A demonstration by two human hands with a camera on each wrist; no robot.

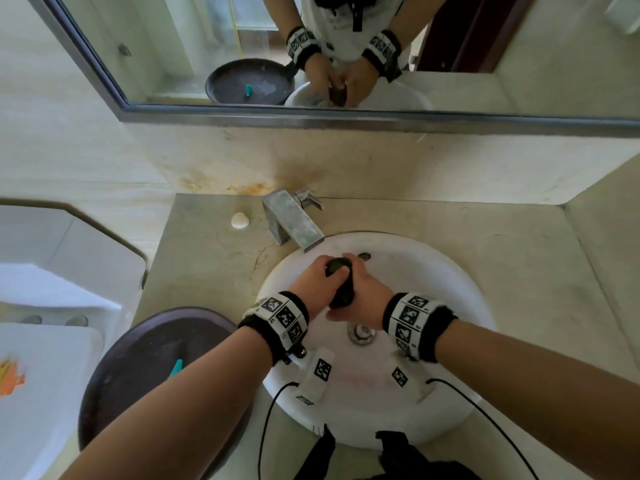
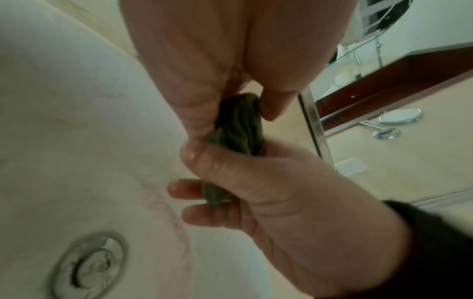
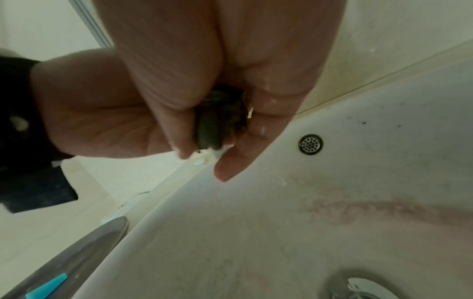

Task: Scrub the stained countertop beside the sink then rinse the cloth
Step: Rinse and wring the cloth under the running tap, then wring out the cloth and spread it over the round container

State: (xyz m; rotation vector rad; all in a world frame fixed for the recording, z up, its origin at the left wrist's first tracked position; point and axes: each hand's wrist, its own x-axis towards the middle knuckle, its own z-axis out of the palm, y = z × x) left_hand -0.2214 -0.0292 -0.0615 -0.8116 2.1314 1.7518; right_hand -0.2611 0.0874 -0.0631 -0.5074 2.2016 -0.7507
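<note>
A dark green cloth (image 1: 341, 283), rolled into a tight twist, hangs over the white sink bowl (image 1: 436, 271) just below the faucet spout (image 1: 298, 225). My left hand (image 1: 322, 273) grips its far end and my right hand (image 1: 362, 294) grips the near end. In the left wrist view the cloth (image 2: 240, 123) runs from my left hand (image 2: 230, 113) into the curled fingers (image 2: 194, 190) of my right hand. The right wrist view shows the wet cloth (image 3: 217, 129) squeezed in my right hand (image 3: 204, 149). I see no water running from the spout.
The drain (image 1: 361, 333) lies under my wrists. The beige countertop (image 1: 207, 268) left of the sink carries a small white soap (image 1: 240, 220) and a dark round pan (image 1: 138, 358) with a teal item (image 1: 177, 367). Rusty stains (image 1: 249, 187) mark the backsplash. A mirror (image 1: 450, 91) hangs above.
</note>
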